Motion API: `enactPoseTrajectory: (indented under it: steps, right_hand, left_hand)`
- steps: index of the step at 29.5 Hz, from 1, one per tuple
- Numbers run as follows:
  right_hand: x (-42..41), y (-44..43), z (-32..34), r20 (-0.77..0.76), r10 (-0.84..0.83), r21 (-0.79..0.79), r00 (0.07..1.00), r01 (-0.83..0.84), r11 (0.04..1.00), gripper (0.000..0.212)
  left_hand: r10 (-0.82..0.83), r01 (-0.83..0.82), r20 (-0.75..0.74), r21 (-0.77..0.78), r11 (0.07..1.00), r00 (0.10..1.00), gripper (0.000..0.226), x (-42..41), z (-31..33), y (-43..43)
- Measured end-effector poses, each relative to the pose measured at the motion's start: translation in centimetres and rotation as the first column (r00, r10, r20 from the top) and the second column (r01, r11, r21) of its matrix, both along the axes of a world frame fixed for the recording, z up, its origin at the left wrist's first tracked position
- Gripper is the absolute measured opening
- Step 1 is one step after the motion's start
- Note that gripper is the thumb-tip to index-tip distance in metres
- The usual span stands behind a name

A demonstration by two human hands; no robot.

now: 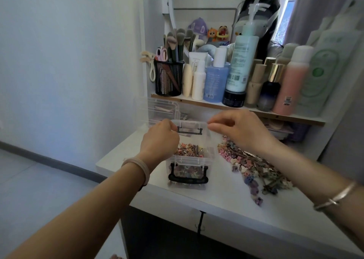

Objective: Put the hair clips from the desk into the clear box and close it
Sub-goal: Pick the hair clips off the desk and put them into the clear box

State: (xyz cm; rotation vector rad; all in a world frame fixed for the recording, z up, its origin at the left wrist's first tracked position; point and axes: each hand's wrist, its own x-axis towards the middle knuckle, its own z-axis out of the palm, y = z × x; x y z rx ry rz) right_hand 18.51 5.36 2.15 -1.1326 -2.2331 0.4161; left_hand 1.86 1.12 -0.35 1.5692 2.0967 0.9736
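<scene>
- Clear plastic box [197, 158] stands open on the white desk [216, 203], near its left front corner, with a black latch on its front wall.
- Its lid [194, 125], also clear with a black latch, is raised over the back of the box and tilted up; whether it is hinged to the box cannot be told.
- Left hand [159, 140] pinches the lid's left corner, fingers curled, with a pale band on the wrist.
- Right hand [240, 130] pinches the lid's right corner between thumb and fingertips, with a silver bangle on that forearm.
- Boxed clips [189, 150], small and in pink, purple and brown, fill the box close to its rim.
- Loose clips [256, 170] lie in a long heap on the desk just right of the box, under the right forearm.
- Second clear box [161, 109] sits behind the left hand, against the wall.
- Shelf [197, 101] above the desk carries a black mesh cup [168, 77] of brushes and a row of bottles [216, 81].
</scene>
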Motion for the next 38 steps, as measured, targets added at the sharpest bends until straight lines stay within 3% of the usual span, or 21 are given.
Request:
enactPoseTrajectory:
  steps: [3, 7, 11, 14, 22, 29, 32, 35, 38]
  right_hand:
    - [-0.4, 0.6, 0.5, -0.024, 0.085, -0.201, 0.996, -0.088, 0.976, 0.022]
    - [0.8, 2.0, -0.5, -0.045, -0.059, -0.165, 0.997, 0.051, 0.985, 0.01]
    - [2.0, 2.4, -2.8, 0.395, -0.122, -0.042, 0.911, 0.15, 0.988, 0.018]
    - [2.0, 2.5, -4.1, 0.592, -0.087, -0.015, 0.802, 0.118, 0.993, 0.019]
    - [0.8, 3.0, -4.9, 0.686, -0.08, 0.04, 0.723, 0.072, 0.997, 0.021]
    - [0.8, 2.5, -4.3, 0.627, -0.022, -0.007, 0.779, 0.034, 0.999, 0.024]
    - [0.8, 2.5, -2.8, 0.32, -0.116, 0.031, 0.94, 0.112, 0.993, 0.017]
    - [0.0, 1.6, -0.6, -0.069, -0.07, -0.128, 0.995, 0.061, 0.99, 0.014]
    - [-0.9, 1.0, 0.4, -0.007, 0.061, -0.186, 0.998, -0.061, 0.981, 0.024]
  left_hand:
    - [0.001, -0.002, 0.005, 0.006, 1.0, 1.0, 0.038, 0.0, 0.1, 0.1]
    - [0.006, -0.006, 0.015, 0.011, 1.0, 1.0, 0.039, 0.0, 0.1, 0.5]
    - [0.016, -0.017, 0.022, 0.011, 1.0, 1.0, 0.04, 0.0, 0.1, 0.7]
    - [0.017, -0.017, 0.028, 0.012, 1.0, 0.999, 0.04, 0.0, 0.2, 0.9]
    - [0.007, -0.007, 0.021, 0.017, 1.0, 1.0, 0.037, -0.1, 0.0, 1.0]
    - [0.005, -0.006, 0.019, 0.018, 1.0, 1.0, 0.037, -0.2, 0.0, 0.9]
    - [0.007, -0.007, 0.018, 0.023, 1.0, 1.0, 0.037, -0.2, -0.1, 1.0]
    - [0.008, -0.008, 0.02, 0.02, 1.0, 1.0, 0.037, -0.2, -0.1, 1.0]
    - [-0.001, 0.001, 0.02, 0.021, 1.0, 1.0, 0.037, -0.1, -0.1, 0.9]
